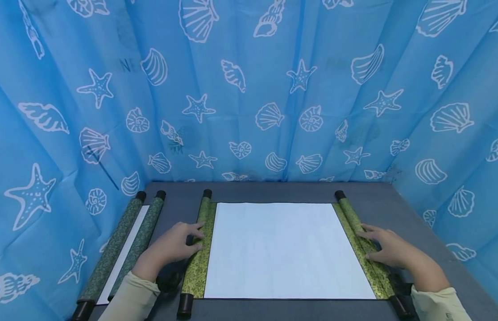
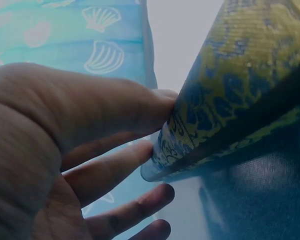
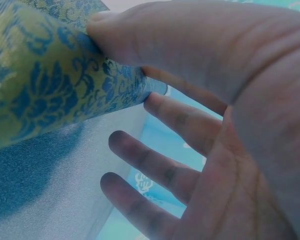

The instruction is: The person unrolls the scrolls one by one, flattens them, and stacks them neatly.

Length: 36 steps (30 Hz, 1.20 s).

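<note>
Pinching an unrolled scroll [image 1: 289,249] at both ends.
Left hand [image 1: 177,243] on left roller [image 1: 194,263], right hand [image 1: 391,246] on right roller [image 1: 349,214] — thumb-and-finger hold, other fingers loose; white sheet between.

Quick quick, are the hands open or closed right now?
Left hand: open, thumb and fingers touching the left yellow-green roll.
Right hand: open, thumb and fingers touching the right yellow-green roll.

The blue curtain [image 1: 249,96] bears a faint "N" [image 1: 124,65], neighbouring mark unclear.
</note>
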Motion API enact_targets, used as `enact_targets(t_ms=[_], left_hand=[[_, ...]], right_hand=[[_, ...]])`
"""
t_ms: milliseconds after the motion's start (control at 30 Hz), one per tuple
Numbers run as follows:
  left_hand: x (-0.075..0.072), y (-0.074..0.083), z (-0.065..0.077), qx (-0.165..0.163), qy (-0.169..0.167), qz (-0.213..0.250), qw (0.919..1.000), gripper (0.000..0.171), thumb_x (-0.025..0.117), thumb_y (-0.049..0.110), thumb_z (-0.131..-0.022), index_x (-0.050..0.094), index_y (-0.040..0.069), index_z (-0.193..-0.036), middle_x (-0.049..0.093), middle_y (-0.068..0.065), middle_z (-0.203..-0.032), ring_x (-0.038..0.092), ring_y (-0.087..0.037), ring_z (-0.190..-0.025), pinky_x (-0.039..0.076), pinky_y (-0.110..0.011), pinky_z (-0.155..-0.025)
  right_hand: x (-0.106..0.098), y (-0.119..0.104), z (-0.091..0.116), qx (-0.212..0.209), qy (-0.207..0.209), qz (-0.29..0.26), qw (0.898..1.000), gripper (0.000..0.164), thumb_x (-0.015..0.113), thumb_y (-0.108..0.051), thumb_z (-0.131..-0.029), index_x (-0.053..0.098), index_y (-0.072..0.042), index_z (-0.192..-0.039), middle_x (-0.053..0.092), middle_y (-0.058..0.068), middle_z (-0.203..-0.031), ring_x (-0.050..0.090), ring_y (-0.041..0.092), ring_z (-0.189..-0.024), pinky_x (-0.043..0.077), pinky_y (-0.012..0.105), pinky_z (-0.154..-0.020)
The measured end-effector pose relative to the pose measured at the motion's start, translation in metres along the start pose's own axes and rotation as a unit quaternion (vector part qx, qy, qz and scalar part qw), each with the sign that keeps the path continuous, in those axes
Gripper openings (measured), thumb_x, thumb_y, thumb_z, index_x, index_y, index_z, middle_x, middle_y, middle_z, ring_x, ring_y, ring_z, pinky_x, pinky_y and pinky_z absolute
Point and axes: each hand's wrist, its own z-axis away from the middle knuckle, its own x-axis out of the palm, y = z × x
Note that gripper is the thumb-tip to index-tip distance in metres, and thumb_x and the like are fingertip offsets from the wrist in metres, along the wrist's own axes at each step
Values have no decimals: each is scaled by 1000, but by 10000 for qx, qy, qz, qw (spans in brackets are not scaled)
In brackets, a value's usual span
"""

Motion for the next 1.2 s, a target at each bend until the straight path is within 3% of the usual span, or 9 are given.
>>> enact_targets(t_ms=[67, 133, 533, 900, 1067, 1200], left_hand=[[-1, -1, 0, -41, -19, 107, 9999, 29, 73, 10, -100, 76, 2, -127, 47, -25, -163, 30, -14, -43, 34, -29, -46], [-2, -1, 1, -116, -11, 203, 9997, 29, 72, 10, -99, 77, 3, -127, 46, -24, -163, 20, -12, -45, 33, -29, -44], [-5, -5, 3, -370, 37, 261, 9990, 30, 72, 9, -99, 75, 3, -128, 45, -21, -165, 22, -14, -52, 32, -34, -48], [-8, -10, 4, -386, 29, 345, 9987, 30, 74, 10, -98, 76, 4, -127, 46, -22, -164, 19, -12, -48, 33, -31, -45], [-9, -9, 6, -340, 5, 380, 9987, 31, 75, 11, -98, 76, 3, -127, 45, -24, -164, 21, -11, -46, 34, -30, -45], [-9, -10, 6, -369, 28, 409, 9985, 31, 76, 11, -98, 76, 3, -127, 46, -22, -164, 23, -12, -46, 35, -31, -45]], right_hand=[[0, 0, 0, -9, -7, -28, 10000, 75, 86, -17, -87, 54, 9, -150, 31, 44, -159, 30, 73, -139, 45, 76, -100], [0, 1, 0, -11, -12, -39, 10000, 75, 86, -17, -87, 54, 9, -150, 31, 44, -159, 30, 73, -139, 44, 76, -100], [1, 1, 0, 19, -26, -86, 10000, 75, 86, -17, -88, 53, 8, -151, 30, 43, -160, 29, 73, -140, 44, 76, -101], [-1, 4, -1, 243, -207, -99, 9994, 78, 86, -22, -89, 52, 6, -153, 28, 42, -162, 28, 72, -141, 46, 74, -100], [-4, 2, -1, 386, -311, -212, 9985, 78, 85, -19, -89, 49, 7, -154, 25, 43, -163, 26, 73, -141, 52, 66, -96], [-4, 0, -1, 449, -329, -301, 9980, 77, 84, -17, -90, 49, 8, -154, 24, 44, -162, 26, 73, -140, 52, 47, -79]])
